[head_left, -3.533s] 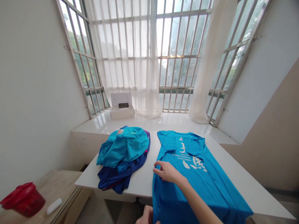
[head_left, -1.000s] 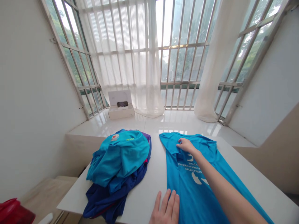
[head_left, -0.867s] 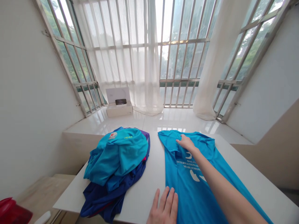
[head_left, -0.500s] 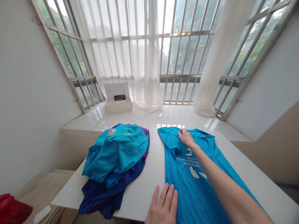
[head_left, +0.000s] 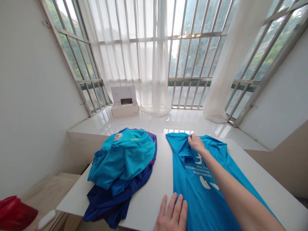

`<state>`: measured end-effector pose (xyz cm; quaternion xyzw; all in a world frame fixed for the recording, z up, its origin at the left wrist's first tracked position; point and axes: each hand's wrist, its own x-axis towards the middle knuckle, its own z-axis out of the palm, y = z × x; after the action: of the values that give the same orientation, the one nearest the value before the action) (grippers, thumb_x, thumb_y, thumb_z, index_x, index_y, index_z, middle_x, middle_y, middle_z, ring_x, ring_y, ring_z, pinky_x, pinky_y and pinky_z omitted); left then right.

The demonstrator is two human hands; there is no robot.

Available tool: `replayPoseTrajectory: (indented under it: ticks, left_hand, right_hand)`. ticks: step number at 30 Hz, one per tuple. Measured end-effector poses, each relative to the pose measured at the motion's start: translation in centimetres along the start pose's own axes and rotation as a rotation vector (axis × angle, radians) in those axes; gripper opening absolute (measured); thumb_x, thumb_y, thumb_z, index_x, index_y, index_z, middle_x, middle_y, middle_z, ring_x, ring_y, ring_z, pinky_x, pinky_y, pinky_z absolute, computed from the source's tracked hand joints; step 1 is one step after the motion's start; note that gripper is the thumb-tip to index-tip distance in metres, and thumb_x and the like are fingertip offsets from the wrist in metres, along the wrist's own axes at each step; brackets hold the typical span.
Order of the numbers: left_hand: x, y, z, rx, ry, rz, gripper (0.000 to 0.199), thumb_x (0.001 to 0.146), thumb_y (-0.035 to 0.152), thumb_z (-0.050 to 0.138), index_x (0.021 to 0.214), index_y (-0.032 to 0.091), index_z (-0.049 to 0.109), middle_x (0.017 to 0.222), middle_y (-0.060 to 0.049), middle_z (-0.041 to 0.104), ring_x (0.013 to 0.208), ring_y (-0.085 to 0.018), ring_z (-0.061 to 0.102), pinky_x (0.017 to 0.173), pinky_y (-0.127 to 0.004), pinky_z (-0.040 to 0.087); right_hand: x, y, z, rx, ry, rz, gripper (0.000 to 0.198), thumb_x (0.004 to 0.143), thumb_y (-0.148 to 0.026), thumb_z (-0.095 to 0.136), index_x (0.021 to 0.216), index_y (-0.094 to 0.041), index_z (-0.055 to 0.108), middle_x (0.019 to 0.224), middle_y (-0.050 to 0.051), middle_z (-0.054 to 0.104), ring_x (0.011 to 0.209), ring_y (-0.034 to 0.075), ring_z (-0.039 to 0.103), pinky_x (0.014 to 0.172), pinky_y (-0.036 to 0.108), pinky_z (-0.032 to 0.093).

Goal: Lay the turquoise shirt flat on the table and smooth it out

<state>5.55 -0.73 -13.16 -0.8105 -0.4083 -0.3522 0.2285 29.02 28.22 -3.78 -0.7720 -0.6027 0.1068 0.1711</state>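
Observation:
A blue T-shirt (head_left: 204,205) with white lettering reading "DALIAN INTERNATIONAL MARATHON" lies spread on the white table, its left side turned inward over the print. Near the neckline, my right hand (head_left: 196,143) is closed in a pinch on the shirt's fabric, and its forearm crosses above the shirt and hides part of the print. My left hand (head_left: 172,213) rests flat with fingers stretched out, partly on the table and partly on the shirt's lower left edge. Its wrist is out of view.
To the left, a pile of crumpled clothes (head_left: 125,160) in teal, navy and purple sits on the white table (head_left: 146,205). A white box (head_left: 125,109) with a dark device stands on the window ledge. A red object (head_left: 16,213) is at the lower left.
The whole view has shifted a little, so everything appears slightly further right. My right hand keeps its pinch on the shirt, and my left hand stays flat at the shirt's edge.

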Motion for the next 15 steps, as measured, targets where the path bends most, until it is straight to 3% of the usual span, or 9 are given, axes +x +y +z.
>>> replayPoseTrajectory:
  ticks: [5, 9, 12, 15]
  left_hand:
    - [0.4, -0.3, -0.1, 0.047, 0.013, 0.053, 0.039, 0.104, 0.034, 0.041, 0.136, 0.018, 0.056, 0.143, -0.006, 0.057, 0.142, -0.025, 0.041, 0.122, -0.048, 0.026]
    - [0.3, -0.4, 0.0, 0.069, 0.027, 0.053, 0.036, 0.103, 0.031, 0.041, 0.132, 0.020, 0.059, 0.143, 0.000, 0.057, 0.142, -0.021, 0.042, 0.123, -0.046, 0.024]
    - [0.5, -0.7, -1.1, 0.022, -0.111, 0.064, 0.044, 0.103, 0.038, 0.038, 0.140, 0.020, 0.053, 0.149, 0.000, 0.051, 0.142, -0.022, 0.041, 0.120, -0.043, 0.033]
    - [1.2, -1.2, -3.1, -0.104, -0.306, 0.074, 0.065, 0.100, 0.059, 0.035, 0.150, 0.017, 0.041, 0.155, -0.003, 0.041, 0.142, -0.026, 0.041, 0.116, -0.043, 0.037]
  right_hand:
    - [0.0, 0.5, -0.8, -0.008, 0.078, 0.006, 0.035, 0.098, -0.043, 0.053, 0.120, -0.018, 0.059, 0.109, 0.006, 0.066, 0.093, 0.019, 0.065, 0.084, 0.040, 0.054]
    - [-1.4, 0.6, -0.8, -0.004, 0.092, -0.057, 0.036, 0.100, -0.036, 0.045, 0.127, -0.013, 0.054, 0.110, 0.013, 0.067, 0.100, 0.023, 0.065, 0.086, 0.038, 0.051]
    - [-3.6, 0.5, -1.2, -0.010, 0.096, -0.163, 0.040, 0.098, -0.034, 0.047, 0.130, -0.011, 0.052, 0.126, 0.021, 0.061, 0.115, 0.029, 0.060, 0.093, 0.038, 0.047]
    - [-6.9, 0.7, -2.0, -0.017, 0.065, -0.305, 0.032, 0.097, -0.036, 0.047, 0.119, -0.017, 0.060, 0.129, 0.015, 0.060, 0.117, 0.027, 0.059, 0.096, 0.035, 0.046]
